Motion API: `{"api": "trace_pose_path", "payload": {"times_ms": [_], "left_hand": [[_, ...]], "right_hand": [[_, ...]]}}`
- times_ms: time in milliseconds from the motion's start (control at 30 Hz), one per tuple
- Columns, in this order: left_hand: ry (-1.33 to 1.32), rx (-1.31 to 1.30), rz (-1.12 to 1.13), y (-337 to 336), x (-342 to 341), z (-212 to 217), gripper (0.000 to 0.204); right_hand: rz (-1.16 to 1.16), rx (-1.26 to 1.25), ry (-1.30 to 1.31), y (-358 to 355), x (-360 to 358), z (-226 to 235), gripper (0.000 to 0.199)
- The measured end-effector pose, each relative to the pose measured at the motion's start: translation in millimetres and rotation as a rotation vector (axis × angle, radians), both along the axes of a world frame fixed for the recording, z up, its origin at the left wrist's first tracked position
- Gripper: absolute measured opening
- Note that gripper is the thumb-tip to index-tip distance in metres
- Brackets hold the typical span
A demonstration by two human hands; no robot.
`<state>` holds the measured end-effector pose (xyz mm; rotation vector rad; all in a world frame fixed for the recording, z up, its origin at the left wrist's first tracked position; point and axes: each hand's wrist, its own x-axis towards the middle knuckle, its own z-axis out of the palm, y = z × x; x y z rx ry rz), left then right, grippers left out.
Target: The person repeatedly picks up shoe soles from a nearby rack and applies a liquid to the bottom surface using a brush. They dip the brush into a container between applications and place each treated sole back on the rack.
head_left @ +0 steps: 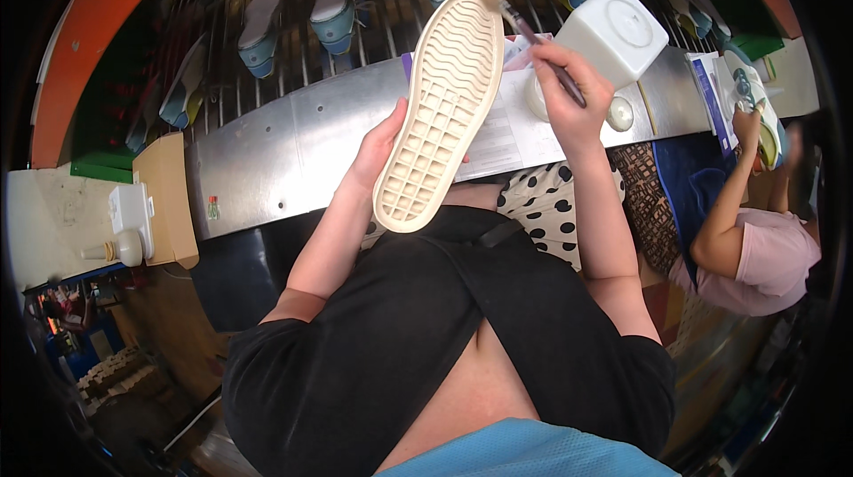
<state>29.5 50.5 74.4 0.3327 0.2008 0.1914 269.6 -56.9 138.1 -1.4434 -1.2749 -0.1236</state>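
Observation:
A cream shoe sole (435,108) is raised in front of me, its toe end pointing away. Its open inner side, with wavy ribs and a square grid, faces up. My left hand (382,148) grips it by the left edge, the fingers partly hidden beneath. In my right hand (576,95) is a slim brush (533,35) with a dark handle. Its bristle tip meets, or nearly meets, the rim at the sole's toe; I cannot tell if they touch. Just beyond my right hand stands a white square container (613,31), with a small round white object (620,113) nearby.
A metal work ledge (293,144) runs across, with papers (506,135) on it. Behind is a rack of metal rods (391,19) carrying several shoe uppers (334,11). At right, a co-worker (755,246) holds a shoe. A cardboard flap (166,197) stands at left.

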Motion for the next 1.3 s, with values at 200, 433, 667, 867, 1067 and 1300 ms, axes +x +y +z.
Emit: {"api": "trace_pose_path", "payload": {"times_ms": [200, 433, 667, 867, 1067, 1300], "left_hand": [[-0.028, -0.043, 0.006, -3.2, 7.9, 5.5, 0.07], [0.007, 0.035, 0.079, 1.9, 10.6, 7.9, 0.07], [0.032, -0.104, 0.299, 15.7, 10.4, 7.1, 0.072], [-0.12, 0.076, 0.239, 33.9, 8.5, 8.4, 0.075], [-0.225, 0.133, 0.248, 58.5, 0.8, 9.8, 0.078], [-0.164, 0.06, 0.148, 68.9, -8.3, 29.8, 0.061]], "right_hand": [[0.08, 0.037, 0.147, 6.5, -15.6, 0.3, 0.013], [0.598, -0.087, 0.675, -7.4, -48.3, 1.0, 0.013], [0.644, -0.204, 0.404, -19.1, -67.0, -2.3, 0.015], [0.568, -0.257, 0.422, -22.9, -88.0, -1.9, 0.011], [0.771, -0.366, 0.699, -33.9, -85.7, 1.4, 0.016], [1.03, -0.515, 0.462, -13.7, -61.0, 13.1, 0.018]]}}
